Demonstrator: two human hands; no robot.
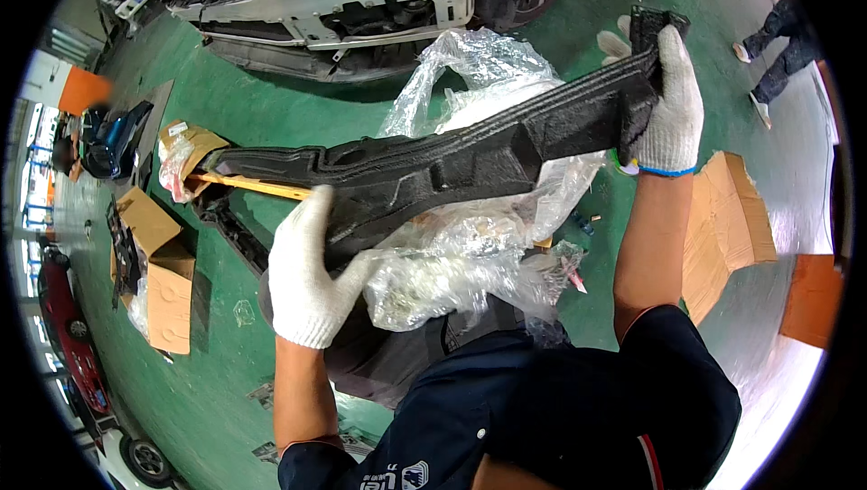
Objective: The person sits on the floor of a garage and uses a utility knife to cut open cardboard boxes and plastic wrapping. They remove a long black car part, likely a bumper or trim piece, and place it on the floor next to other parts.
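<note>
A long black molded part (479, 151) is slanting above the clear plastic wrap (442, 287). To the wrap's upper right, the gloved right hand (670, 102) is clasping one end of the part. Left of the wrap, the gloved left hand (307, 278) is meeting the part's near edge, thumb spreading from fingers; I cannot tell whether it is gripping. A cardboard sheet (718, 233) is lying right of the wrap, and a car front (334, 16) is standing beyond it.

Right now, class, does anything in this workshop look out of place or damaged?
Crumpled clear plastic wrap lies loose beneath the black molded part, like untidied packaging. The car ahead looks odd: bare metal is exposed across its front.
</note>
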